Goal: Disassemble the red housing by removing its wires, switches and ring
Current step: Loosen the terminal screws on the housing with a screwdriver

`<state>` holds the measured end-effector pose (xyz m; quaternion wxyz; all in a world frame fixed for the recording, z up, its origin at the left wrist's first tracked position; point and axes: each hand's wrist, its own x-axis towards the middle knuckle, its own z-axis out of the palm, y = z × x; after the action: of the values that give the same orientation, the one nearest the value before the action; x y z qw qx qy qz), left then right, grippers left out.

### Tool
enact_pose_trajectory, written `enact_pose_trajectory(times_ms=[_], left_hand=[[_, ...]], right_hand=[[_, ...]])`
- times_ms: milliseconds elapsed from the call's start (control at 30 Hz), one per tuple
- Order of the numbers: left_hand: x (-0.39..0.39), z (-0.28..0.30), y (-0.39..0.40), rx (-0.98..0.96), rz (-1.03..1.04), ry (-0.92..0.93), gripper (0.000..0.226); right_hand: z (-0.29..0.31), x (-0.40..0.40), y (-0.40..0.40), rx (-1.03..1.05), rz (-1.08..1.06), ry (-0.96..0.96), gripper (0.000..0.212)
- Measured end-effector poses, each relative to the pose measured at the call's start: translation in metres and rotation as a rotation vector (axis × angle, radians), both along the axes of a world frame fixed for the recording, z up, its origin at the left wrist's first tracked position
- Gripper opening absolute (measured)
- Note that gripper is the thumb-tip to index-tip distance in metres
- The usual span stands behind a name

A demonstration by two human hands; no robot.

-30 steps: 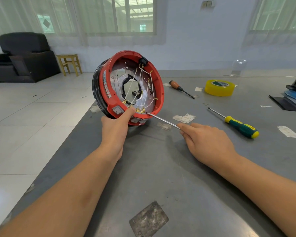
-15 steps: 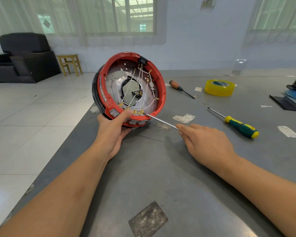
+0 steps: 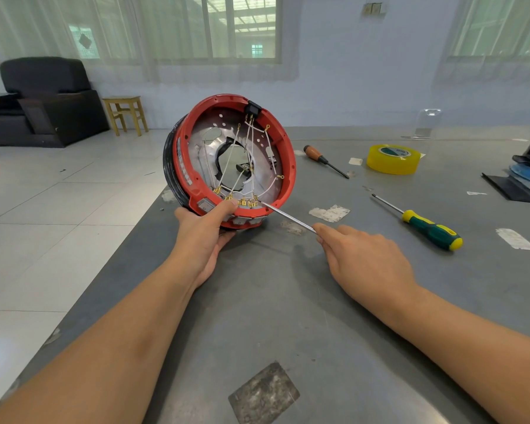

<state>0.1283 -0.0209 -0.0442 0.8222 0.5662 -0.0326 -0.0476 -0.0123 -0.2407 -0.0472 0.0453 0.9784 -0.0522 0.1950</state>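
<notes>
Left hand grips red housing holding white wires; right hand pinches screwdriver.

Daylight is coming through curtained windows in the pale blue wall; black armchair and small wooden stool sitting on white tiled floor.

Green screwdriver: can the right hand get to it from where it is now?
Probably yes. The green screwdriver lies alone on bare table just beyond the right hand, nothing between. But that hand already grips a metal tool, which it must drop first.
</notes>
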Motion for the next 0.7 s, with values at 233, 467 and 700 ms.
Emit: enact_pose_trajectory(times_ms=[233, 467, 700], left_hand=[[0.001, -0.003, 0.000, -0.022, 0.000, 0.003, 0.066], [-0.001, -0.004, 0.000, -0.011, -0.016, -0.024, 0.066], [-0.001, -0.005, 0.001, 0.017, -0.042, -0.057, 0.052]], right_hand=[[0.001, 0.001, 0.002, 0.021, -0.004, 0.004, 0.021], [0.007, -0.006, -0.004, -0.005, -0.025, -0.031, 0.031], [0.010, -0.010, -0.010, -0.020, -0.006, -0.112, 0.031]])
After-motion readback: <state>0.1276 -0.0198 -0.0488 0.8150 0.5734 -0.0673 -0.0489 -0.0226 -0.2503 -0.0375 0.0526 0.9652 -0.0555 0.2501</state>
